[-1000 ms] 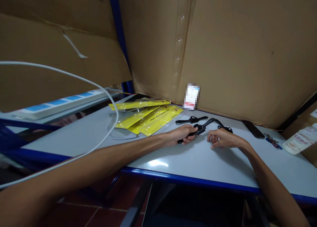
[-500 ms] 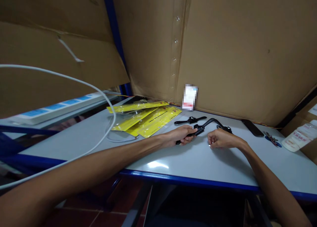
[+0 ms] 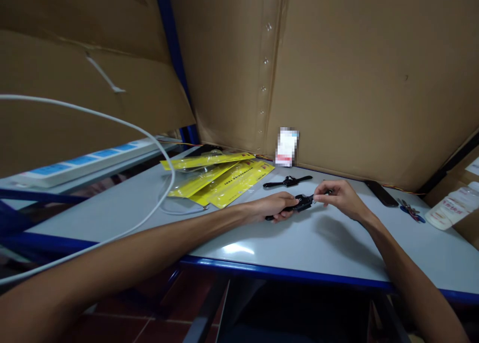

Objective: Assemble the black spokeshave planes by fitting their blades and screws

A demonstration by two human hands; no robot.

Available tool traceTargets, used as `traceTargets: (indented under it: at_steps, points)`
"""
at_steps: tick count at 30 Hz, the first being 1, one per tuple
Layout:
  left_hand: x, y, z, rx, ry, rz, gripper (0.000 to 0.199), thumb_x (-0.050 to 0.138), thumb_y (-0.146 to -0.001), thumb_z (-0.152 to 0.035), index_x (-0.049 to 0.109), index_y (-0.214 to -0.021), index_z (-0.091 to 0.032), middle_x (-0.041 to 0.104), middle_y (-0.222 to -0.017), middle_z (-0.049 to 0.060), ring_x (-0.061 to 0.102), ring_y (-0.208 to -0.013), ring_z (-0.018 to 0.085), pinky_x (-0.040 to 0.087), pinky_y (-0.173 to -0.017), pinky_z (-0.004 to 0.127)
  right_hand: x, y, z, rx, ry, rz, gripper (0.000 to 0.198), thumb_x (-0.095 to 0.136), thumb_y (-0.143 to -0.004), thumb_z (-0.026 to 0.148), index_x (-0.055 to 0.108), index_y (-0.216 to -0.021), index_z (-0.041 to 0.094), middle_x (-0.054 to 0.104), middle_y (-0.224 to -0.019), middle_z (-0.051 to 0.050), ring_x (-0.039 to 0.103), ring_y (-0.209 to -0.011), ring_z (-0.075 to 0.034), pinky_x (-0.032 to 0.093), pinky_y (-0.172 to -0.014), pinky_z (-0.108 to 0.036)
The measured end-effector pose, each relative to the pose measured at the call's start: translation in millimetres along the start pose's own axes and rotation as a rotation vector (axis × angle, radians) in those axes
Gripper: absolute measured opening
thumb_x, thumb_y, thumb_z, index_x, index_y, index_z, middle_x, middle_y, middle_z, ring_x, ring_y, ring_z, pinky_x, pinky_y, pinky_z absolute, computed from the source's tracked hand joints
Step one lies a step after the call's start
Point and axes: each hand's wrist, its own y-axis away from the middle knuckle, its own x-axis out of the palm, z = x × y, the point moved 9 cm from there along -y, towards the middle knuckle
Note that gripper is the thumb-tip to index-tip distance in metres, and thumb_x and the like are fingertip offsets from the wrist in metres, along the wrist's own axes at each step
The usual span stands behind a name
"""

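Note:
My left hand (image 3: 280,206) is closed around one handle of a black spokeshave (image 3: 304,202), holding it low over the table with its middle body exposed. My right hand (image 3: 339,198) is pinched at the other end of that tool, its fingertips close to the body. A tiny shiny bit shows at those fingertips, too small to name. Part of the far handle is hidden behind the right fingers. Behind my hands, a second black spokeshave (image 3: 289,181) lies on the table.
Yellow-and-clear packages (image 3: 239,183) lie in a heap at left. A white cable (image 3: 142,128) loops across the left side. To the right are a black phone (image 3: 381,193), scissors (image 3: 410,211) and a white bottle (image 3: 452,207). A small card (image 3: 286,147) stands against the cardboard wall (image 3: 355,84).
My right hand has lifted and turned, bringing its pinched fingertips to the spokeshave's body. The left hand keeps its grip, nearly in place.

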Motion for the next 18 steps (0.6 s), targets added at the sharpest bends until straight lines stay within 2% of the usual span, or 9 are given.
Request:
traceTargets:
  at_steps: [2,5,10,15,18]
  points:
    - [3,1,-2,0.010,-0.029,0.008,0.041,0.055,-0.095,-0.053,0.043,-0.074,-0.020,0.033,-0.052,-0.009,0.022,-0.042,0.006,0.016,-0.040,0.022,-2,1,12,-0.094,0.129,-0.136,0.025,0.070,-0.085,0.042,0.070,-0.076,0.019,0.068,-0.079,-0.004,0.059,-0.074,-0.016,0.047,-0.064,-0.029]
    - [4,2,-3,0.026,-0.059,0.008,0.043,0.055,-0.094,-0.055,0.041,-0.072,-0.021,0.034,-0.053,-0.008,0.022,-0.042,0.006,0.016,-0.040,0.022,8,1,17,-0.129,0.307,-0.206,0.024,0.064,-0.091,0.037,0.070,-0.077,0.019,0.068,-0.078,-0.004,0.058,-0.074,-0.017,0.045,-0.069,-0.030]
    - [3,-1,-1,0.041,-0.082,0.003,0.044,0.055,-0.094,-0.057,0.041,-0.073,-0.021,0.035,-0.054,-0.008,0.024,-0.042,0.006,0.018,-0.040,0.021,21,-1,10,-0.141,0.423,-0.232,0.012,0.065,-0.089,0.021,0.066,-0.077,0.019,0.067,-0.079,-0.003,0.057,-0.074,-0.017,0.042,-0.070,-0.029]
    - [3,-1,1,0.033,-0.102,0.000,0.043,0.055,-0.093,-0.057,0.041,-0.073,-0.021,0.035,-0.054,-0.008,0.025,-0.042,0.007,0.019,-0.040,0.021,28,-3,3,-0.159,0.458,-0.208,0.012,0.066,-0.090,0.019,0.063,-0.079,0.019,0.065,-0.077,-0.002,0.057,-0.072,-0.016,0.040,-0.067,-0.028]
    - [3,-1,1,0.038,-0.110,-0.010,0.046,0.055,-0.092,-0.060,0.041,-0.073,-0.021,0.036,-0.055,-0.008,0.026,-0.042,0.007,0.019,-0.040,0.021,34,0,9,-0.208,0.589,-0.201,0.013,0.064,-0.093,0.016,0.062,-0.080,0.018,0.065,-0.080,-0.004,0.057,-0.075,-0.017,0.040,-0.069,-0.028]
